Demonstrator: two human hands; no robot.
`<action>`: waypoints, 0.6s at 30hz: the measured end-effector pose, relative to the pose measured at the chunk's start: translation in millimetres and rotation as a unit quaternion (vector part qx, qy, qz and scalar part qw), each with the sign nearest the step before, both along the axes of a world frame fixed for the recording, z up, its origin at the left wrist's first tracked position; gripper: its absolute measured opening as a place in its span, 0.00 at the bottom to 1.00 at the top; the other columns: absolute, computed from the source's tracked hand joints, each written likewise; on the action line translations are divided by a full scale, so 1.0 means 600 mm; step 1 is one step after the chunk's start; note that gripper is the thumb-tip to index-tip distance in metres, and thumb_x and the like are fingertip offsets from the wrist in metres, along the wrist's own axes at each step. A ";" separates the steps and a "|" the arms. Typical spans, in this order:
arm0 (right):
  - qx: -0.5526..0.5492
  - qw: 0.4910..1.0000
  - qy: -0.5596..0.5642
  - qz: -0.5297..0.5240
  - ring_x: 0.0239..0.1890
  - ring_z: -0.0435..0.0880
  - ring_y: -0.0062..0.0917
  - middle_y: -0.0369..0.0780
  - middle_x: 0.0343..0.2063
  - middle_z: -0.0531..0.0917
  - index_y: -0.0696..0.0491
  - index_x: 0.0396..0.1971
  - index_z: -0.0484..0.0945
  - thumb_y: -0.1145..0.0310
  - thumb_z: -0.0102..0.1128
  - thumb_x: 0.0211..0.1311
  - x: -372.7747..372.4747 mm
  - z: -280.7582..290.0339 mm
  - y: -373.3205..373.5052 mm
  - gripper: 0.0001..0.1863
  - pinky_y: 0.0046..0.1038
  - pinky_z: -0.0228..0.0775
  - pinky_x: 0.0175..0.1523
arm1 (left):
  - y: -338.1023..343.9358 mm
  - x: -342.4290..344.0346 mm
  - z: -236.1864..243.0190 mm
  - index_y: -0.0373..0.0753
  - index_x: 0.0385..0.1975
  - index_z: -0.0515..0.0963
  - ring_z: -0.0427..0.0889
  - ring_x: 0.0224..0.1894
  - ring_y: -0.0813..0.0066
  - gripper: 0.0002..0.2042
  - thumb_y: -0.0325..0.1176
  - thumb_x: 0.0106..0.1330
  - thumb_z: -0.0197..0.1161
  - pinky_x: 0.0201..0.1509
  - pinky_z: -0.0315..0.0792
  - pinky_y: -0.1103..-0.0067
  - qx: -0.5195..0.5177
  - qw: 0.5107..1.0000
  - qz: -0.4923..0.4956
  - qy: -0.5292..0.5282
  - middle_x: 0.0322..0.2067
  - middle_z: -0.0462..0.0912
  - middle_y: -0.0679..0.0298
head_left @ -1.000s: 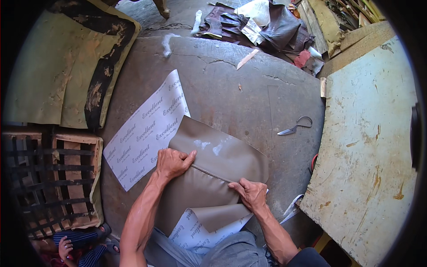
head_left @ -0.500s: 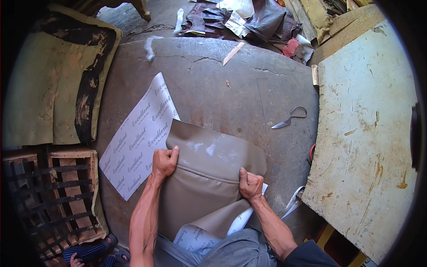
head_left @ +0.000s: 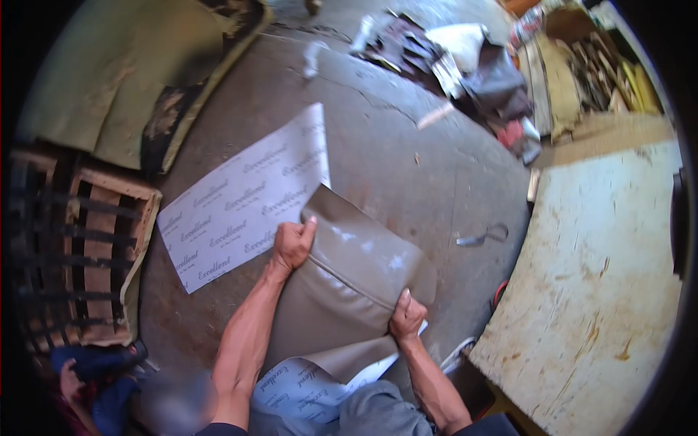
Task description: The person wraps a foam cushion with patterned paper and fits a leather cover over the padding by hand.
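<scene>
Both my hands grip a brown piece of leatherette (head_left: 331, 280) with a raised seam across it. My left hand (head_left: 293, 243) is closed on its left edge, thumb on top, at the seam's left end. My right hand (head_left: 407, 318) is closed on the opposite edge by the seam's other end. Whitish smears mark the part beyond the seam. Toward my lap the material folds over, showing a white printed backing. A separate sheet with white printed backing (head_left: 243, 200) lies on the floor beyond my left hand.
Scissors (head_left: 483, 236) lie on the floor to the right, near a pale, stained board (head_left: 582, 291). Scraps of dark leather (head_left: 494, 83) are heaped at the back. At left stand a worn cushion panel (head_left: 109, 87) and a webbed wooden frame (head_left: 102, 254). Another person (head_left: 109, 389) is at lower left.
The view has turned, so the surroundings appear rotated. Both hands keep hold of the leatherette, whose seam now slants more steeply down to the right. More of the person at lower left shows.
</scene>
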State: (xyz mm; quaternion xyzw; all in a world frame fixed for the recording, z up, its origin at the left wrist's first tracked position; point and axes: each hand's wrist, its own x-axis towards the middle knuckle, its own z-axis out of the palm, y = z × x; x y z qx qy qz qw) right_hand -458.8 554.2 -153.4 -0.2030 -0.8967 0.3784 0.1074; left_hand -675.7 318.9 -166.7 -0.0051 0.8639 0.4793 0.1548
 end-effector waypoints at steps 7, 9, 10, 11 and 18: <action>-0.079 0.997 -0.024 0.008 0.15 0.70 0.25 0.41 0.10 0.73 0.64 0.15 0.70 0.59 0.46 0.81 0.004 -0.029 0.015 0.32 0.38 0.62 0.26 | -0.002 0.007 0.018 0.30 0.18 0.80 0.80 0.22 0.42 0.29 0.51 0.74 0.55 0.34 0.74 0.58 -0.037 0.999 0.013 -0.007 0.17 0.76 0.41; -0.120 0.990 -0.066 -0.014 0.17 0.65 0.17 0.32 0.10 0.71 0.63 0.13 0.68 0.54 0.46 0.82 0.010 -0.046 0.030 0.35 0.35 0.59 0.25 | -0.004 0.014 0.038 0.32 0.21 0.83 0.85 0.31 0.41 0.27 0.49 0.75 0.53 0.41 0.76 0.55 -0.085 0.996 0.013 0.003 0.23 0.83 0.43; -0.122 0.987 -0.100 -0.007 0.17 0.64 0.17 0.30 0.11 0.70 0.62 0.13 0.68 0.53 0.46 0.82 0.009 -0.046 0.028 0.36 0.34 0.57 0.25 | -0.024 0.021 0.035 0.34 0.27 0.84 0.84 0.34 0.44 0.23 0.47 0.75 0.53 0.43 0.76 0.56 -0.103 0.992 0.000 0.069 0.26 0.84 0.45; -0.127 0.982 -0.137 0.006 0.17 0.63 0.17 0.29 0.11 0.70 0.61 0.12 0.67 0.51 0.46 0.81 0.008 -0.043 0.025 0.36 0.33 0.55 0.24 | -0.056 0.033 0.030 0.35 0.33 0.84 0.83 0.37 0.46 0.20 0.45 0.75 0.53 0.45 0.75 0.57 -0.131 0.983 -0.012 0.130 0.29 0.85 0.48; -0.163 0.978 -0.131 -0.005 0.29 0.77 0.34 0.52 0.27 0.86 0.72 0.36 0.82 0.45 0.44 0.80 -0.011 -0.004 0.057 0.38 0.40 0.72 0.43 | -0.377 0.316 0.199 0.33 0.50 0.78 0.79 0.55 0.49 0.13 0.33 0.70 0.59 0.62 0.71 0.60 -0.179 0.978 0.072 0.083 0.48 0.81 0.50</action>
